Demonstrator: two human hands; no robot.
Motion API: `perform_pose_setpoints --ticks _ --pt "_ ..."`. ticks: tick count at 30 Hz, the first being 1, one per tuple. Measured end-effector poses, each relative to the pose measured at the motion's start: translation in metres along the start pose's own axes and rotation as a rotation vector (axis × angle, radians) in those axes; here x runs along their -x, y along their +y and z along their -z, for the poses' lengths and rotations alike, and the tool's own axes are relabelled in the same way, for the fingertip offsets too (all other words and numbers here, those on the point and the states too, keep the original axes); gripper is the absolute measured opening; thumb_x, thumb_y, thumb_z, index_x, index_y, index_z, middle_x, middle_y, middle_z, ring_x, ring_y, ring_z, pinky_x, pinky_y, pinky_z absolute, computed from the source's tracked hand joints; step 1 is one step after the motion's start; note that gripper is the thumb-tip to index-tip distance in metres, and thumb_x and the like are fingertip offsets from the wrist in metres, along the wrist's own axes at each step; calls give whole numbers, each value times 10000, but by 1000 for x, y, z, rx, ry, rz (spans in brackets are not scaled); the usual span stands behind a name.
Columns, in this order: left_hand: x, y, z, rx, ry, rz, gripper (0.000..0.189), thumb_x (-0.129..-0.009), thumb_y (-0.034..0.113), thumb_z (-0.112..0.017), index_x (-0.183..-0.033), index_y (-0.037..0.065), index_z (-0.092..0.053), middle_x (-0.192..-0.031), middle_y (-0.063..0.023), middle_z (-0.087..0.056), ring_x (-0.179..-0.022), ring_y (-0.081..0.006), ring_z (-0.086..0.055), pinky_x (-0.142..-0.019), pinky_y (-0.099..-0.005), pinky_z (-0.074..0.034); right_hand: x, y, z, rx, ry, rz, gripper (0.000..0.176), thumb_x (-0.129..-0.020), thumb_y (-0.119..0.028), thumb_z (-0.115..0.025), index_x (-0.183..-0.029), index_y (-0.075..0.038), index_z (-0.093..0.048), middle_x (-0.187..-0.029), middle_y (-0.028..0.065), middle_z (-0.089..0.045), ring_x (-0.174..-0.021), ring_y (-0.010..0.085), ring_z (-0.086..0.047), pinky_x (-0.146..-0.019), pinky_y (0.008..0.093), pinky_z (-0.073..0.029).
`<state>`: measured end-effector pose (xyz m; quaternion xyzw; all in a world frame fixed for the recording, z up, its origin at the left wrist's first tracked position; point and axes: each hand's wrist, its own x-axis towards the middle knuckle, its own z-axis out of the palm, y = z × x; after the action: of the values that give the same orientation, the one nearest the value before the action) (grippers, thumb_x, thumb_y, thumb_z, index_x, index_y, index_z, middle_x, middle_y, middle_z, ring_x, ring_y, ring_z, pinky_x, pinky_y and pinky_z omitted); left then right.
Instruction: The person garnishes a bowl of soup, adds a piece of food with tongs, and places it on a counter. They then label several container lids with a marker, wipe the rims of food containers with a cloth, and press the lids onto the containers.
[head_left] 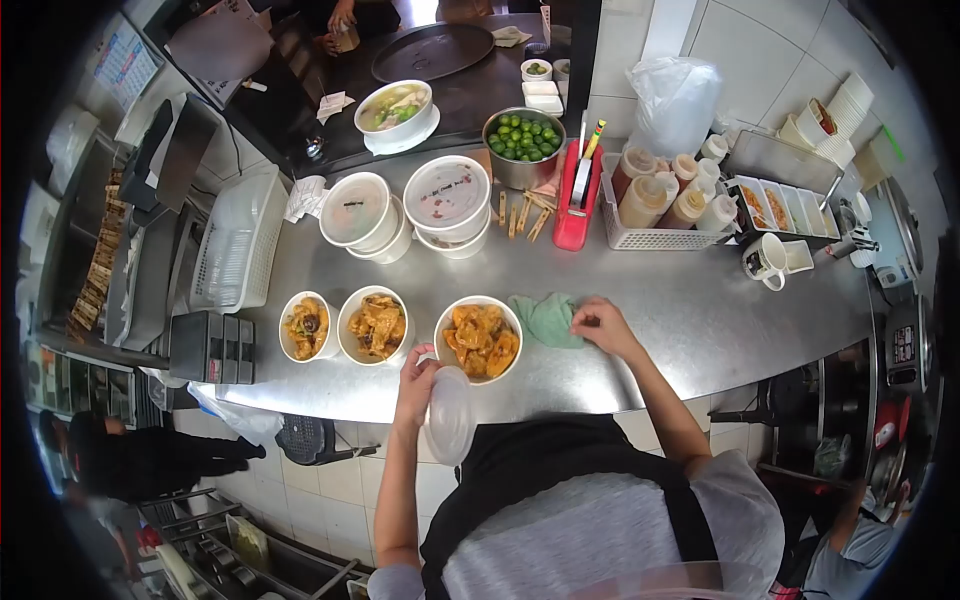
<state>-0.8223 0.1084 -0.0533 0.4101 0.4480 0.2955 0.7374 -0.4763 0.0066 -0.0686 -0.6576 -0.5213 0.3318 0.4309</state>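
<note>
My left hand (pixel 417 378) is closed on the edge of a clear plastic lid (pixel 450 420), which hangs tilted over the front edge of the steel counter. Just beside it stands a white bowl of saucy fried chicken pieces (pixel 478 340), uncovered. To its left are two more open bowls of similar food, a middle bowl (pixel 373 325) and a smaller left bowl (pixel 305 328). My right hand (pixel 603 326) has its fingers closed at the right end of a crumpled green cloth (pixel 548 320) on the counter.
Lidded white tubs (pixel 447 195) are stacked behind the bowls. Farther back are a soup bowl (pixel 395 110), a pot of green limes (pixel 523 140), clothespins (pixel 525 215), a red holder (pixel 575 205) and a sauce bottle basket (pixel 665 238). Another person's hand (pixel 343 15) shows beyond the window.
</note>
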Motion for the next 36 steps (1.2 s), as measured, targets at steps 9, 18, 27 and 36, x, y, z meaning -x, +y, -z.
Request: perform_pose_setpoints --ticks 9,18,27,36 --pt "-17 28 -13 -200 -204 216 111 -837 123 -577 -930 63 -570 -717 28 -553 -598 -38 -492 -537 -182 -405 -126 -53 -59 -21 -624 392 153 -763 -108 -623 -873 -20 -564 -912 65 -598 -897 167 -562 -850 301 -430" --pt "-21 24 -23 -301 -212 126 118 -865 168 -549 -895 56 -571 -724 28 -549 -600 -32 -478 -531 -181 -392 -156 -94 -115 0 -1309 577 147 -716 -83 -655 -841 -14 -621 -844 63 -619 -805 159 -568 -749 302 -431" --pt "-19 0 -21 -238 -93 35 159 -874 221 -534 -902 67 -562 -718 24 -537 -563 -51 -484 -488 -199 -411 -134 -65 -21 -18 -1087 267 125 -749 -93 -651 -866 -50 -649 -887 38 -608 -833 138 -559 -762 292 -435" --pt "-31 -17 -13 -12 54 -19 184 -905 253 -487 -922 74 -526 -645 25 -489 -478 -74 -468 -395 -212 -412 -47 -44 -22 -290 -425 175 127 -745 -25 -648 -873 -27 -647 -866 42 -569 -824 129 -546 -747 247 -429"
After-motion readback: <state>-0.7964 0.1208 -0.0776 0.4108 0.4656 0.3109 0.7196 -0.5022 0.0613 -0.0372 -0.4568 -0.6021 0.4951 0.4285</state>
